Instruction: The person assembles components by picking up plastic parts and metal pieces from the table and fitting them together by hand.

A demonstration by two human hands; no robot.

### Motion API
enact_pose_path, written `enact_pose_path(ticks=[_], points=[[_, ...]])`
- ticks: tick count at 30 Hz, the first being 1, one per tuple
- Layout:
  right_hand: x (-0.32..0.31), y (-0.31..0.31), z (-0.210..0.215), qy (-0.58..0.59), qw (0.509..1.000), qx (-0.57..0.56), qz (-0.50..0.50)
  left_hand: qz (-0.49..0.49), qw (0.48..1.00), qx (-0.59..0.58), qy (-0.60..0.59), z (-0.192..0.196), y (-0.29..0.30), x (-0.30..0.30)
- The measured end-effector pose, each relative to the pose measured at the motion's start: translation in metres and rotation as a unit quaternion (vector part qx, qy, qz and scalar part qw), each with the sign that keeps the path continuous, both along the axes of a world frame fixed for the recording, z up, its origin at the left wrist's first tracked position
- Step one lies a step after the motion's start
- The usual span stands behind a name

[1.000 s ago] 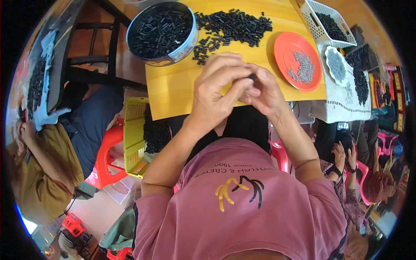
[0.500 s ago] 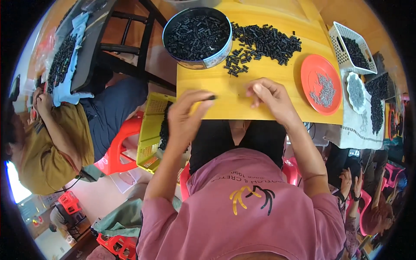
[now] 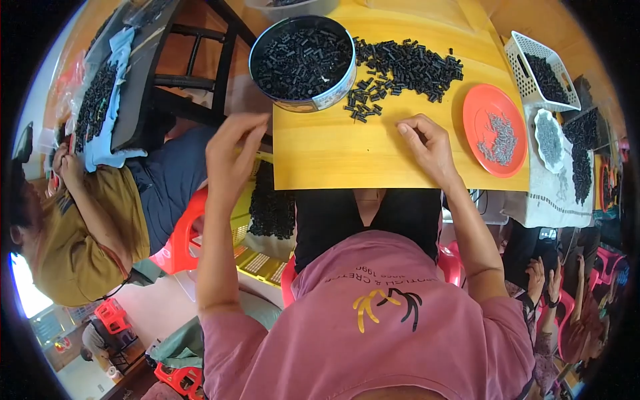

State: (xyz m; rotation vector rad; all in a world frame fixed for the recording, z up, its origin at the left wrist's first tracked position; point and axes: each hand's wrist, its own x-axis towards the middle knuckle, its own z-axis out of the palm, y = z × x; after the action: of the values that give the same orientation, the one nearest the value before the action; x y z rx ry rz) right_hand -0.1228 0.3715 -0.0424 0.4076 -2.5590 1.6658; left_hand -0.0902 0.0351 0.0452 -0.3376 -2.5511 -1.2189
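My left hand (image 3: 232, 150) hangs in the air just off the table's left edge, above the yellow plastic basket (image 3: 263, 263). Its thumb and fingers are slightly apart, and no piece shows between them. Inside the basket lies a heap of short black tube-like pieces (image 3: 272, 207). On the yellow table (image 3: 347, 157), my right hand (image 3: 430, 145) is closed, thumb against curled fingers; whatever they may hold is hidden. Beyond it spreads a pile of the same black pieces (image 3: 417, 63). A round tin (image 3: 327, 99) full of them stands at the far left corner.
A red plate (image 3: 475, 143) with small grey metal pins lies at the table's right. Beyond it stand a white perforated basket (image 3: 527, 80) and a white scalloped dish (image 3: 557, 160) on a cloth. A co-worker (image 3: 87, 233) sits at left beside a dark table (image 3: 143, 87); other people sit at right.
My left hand has moved left, off the table, and the black piece it pinched no longer shows. My right hand has shifted slightly right, its fingers curling in more.
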Motion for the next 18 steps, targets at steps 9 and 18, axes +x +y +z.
enact_pose_path(ticks=[9, 18], points=[[0.000, 0.000, 0.000, -0.011, 0.999, -0.028, 0.016, -0.214, 0.958, -0.190, -0.010, -0.034, 0.055, -0.156], [0.000, 0.009, 0.003, 0.017, 1.000, -0.011, 0.019, -0.207, 0.955, -0.198, -0.073, -0.033, 0.067, -0.169]])
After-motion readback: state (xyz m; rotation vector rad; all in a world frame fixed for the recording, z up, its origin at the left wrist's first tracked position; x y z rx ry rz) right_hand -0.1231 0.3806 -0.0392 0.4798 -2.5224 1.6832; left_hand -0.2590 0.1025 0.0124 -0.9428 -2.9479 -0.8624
